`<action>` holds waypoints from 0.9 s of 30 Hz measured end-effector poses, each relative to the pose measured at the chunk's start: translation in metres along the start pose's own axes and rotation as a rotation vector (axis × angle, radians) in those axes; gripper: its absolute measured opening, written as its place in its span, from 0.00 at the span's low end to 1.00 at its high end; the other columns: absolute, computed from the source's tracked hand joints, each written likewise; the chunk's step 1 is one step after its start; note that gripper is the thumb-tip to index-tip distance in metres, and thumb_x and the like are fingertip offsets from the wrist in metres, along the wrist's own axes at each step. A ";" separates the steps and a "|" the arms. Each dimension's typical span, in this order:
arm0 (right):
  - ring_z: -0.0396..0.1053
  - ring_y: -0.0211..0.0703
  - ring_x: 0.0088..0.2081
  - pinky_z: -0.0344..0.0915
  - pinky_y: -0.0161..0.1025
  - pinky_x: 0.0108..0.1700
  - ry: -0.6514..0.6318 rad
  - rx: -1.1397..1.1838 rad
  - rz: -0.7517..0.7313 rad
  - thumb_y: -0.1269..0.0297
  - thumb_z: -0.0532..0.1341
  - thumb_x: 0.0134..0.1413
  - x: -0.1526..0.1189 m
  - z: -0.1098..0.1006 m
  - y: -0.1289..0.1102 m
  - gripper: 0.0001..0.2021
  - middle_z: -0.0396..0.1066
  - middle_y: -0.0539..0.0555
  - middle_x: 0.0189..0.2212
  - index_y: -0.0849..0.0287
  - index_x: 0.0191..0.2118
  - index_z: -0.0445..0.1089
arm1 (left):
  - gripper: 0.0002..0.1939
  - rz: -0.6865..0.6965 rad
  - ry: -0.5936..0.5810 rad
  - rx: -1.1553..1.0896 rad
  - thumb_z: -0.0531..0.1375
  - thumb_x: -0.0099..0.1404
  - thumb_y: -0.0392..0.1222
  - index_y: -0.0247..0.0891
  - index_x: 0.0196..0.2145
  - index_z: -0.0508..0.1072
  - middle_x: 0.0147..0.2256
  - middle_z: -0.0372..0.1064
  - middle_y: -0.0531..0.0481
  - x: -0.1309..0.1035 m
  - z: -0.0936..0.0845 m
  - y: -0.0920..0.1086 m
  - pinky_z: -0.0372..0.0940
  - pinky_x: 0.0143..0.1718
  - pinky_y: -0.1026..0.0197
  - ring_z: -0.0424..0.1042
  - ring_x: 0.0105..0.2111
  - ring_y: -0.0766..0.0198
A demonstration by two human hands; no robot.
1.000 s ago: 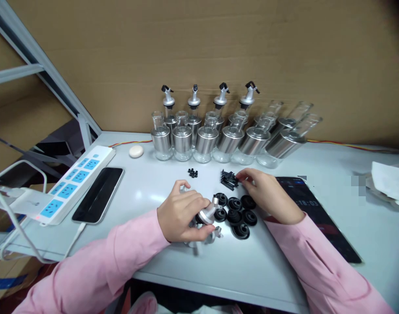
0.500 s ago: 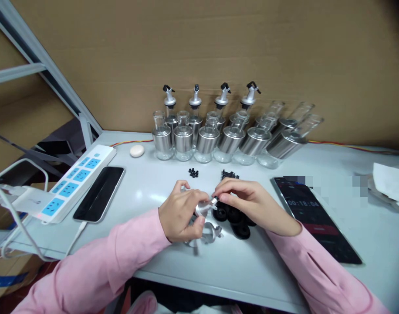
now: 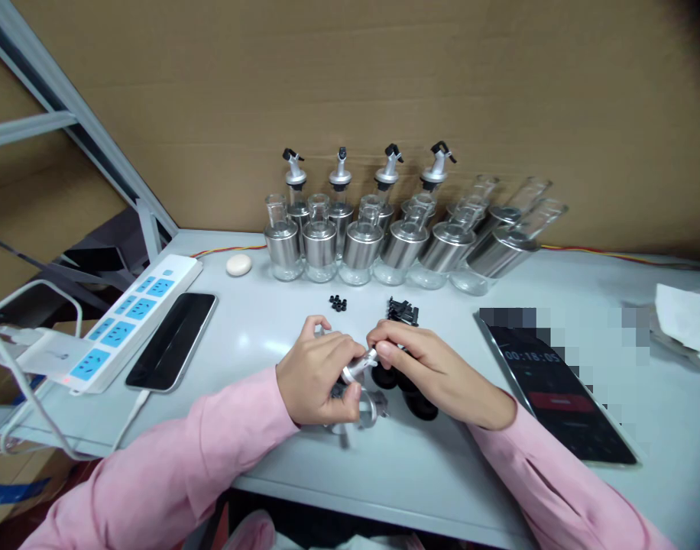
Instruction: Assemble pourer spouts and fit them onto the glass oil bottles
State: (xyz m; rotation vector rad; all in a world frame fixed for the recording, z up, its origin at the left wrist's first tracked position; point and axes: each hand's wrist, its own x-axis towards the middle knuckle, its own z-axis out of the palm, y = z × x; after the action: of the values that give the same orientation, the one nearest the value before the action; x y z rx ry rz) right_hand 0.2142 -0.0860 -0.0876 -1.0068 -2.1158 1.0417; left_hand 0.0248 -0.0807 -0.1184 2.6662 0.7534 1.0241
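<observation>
My left hand (image 3: 319, 374) is closed around a silver pourer spout (image 3: 358, 367), whose narrow end points up and to the right. At that end, my right hand (image 3: 430, 367) has thumb and fingers pressed together; its fingertips hide what lies between them. Below my left palm more silver pourer parts (image 3: 374, 409) lie on the table, partly covered. Round black stoppers (image 3: 422, 405) are gathered under my right hand. Beyond it sits a pile of small black levers (image 3: 403, 311). Several tiny black caps (image 3: 338, 303) form a cluster to the left of that pile.
Glass and steel bottles (image 3: 361, 244) stand in rows along the cardboard wall, some topped with silver pourers (image 3: 387, 172). To the left are a power strip (image 3: 137, 321), a phone (image 3: 172, 341) and a white oval object (image 3: 238, 265). A larger phone (image 3: 556, 389) lies right.
My right hand has shifted slightly left, its fingertips closing over the spout's narrow end. A black bit seen there earlier is now covered. My left hand has barely moved.
</observation>
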 end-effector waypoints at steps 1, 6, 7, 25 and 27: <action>0.60 0.36 0.29 0.57 0.33 0.33 -0.004 -0.007 -0.001 0.60 0.46 0.64 0.000 0.001 -0.001 0.14 0.61 0.49 0.26 0.59 0.30 0.61 | 0.08 0.002 0.009 0.011 0.47 0.56 0.40 0.37 0.33 0.61 0.24 0.64 0.54 0.001 0.000 0.001 0.53 0.38 0.55 0.62 0.23 0.66; 0.54 0.34 0.24 0.53 0.33 0.29 -0.027 0.017 0.009 0.60 0.45 0.64 0.001 0.007 -0.002 0.17 0.54 0.46 0.20 0.58 0.23 0.52 | 0.06 -0.042 0.060 0.096 0.52 0.61 0.39 0.37 0.27 0.61 0.22 0.65 0.56 0.002 -0.002 0.001 0.53 0.39 0.56 0.63 0.22 0.68; 0.54 0.34 0.23 0.53 0.33 0.29 -0.029 0.020 0.013 0.61 0.45 0.64 0.001 0.007 -0.002 0.17 0.54 0.46 0.20 0.58 0.23 0.52 | 0.06 -0.042 0.056 0.098 0.52 0.62 0.39 0.37 0.27 0.61 0.23 0.66 0.56 0.002 -0.003 0.001 0.54 0.40 0.56 0.64 0.23 0.68; 0.51 0.33 0.21 0.51 0.33 0.26 0.028 0.000 0.081 0.60 0.46 0.63 -0.002 0.009 -0.004 0.19 0.53 0.45 0.17 0.58 0.21 0.54 | 0.09 -0.029 0.241 0.000 0.55 0.66 0.45 0.37 0.32 0.66 0.26 0.67 0.52 0.004 -0.005 -0.004 0.58 0.35 0.59 0.65 0.28 0.66; 0.55 0.33 0.22 0.53 0.33 0.27 0.026 -0.016 0.073 0.60 0.47 0.63 -0.001 0.009 -0.003 0.17 0.57 0.46 0.18 0.59 0.24 0.60 | 0.08 -0.009 0.225 -0.020 0.56 0.66 0.45 0.37 0.33 0.68 0.26 0.68 0.53 0.004 -0.004 -0.003 0.58 0.35 0.59 0.66 0.28 0.66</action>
State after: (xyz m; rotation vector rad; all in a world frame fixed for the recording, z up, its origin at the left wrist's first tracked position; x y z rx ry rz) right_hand 0.2070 -0.0921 -0.0897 -1.1076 -2.0831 1.0420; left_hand 0.0233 -0.0764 -0.1138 2.5564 0.7903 1.3379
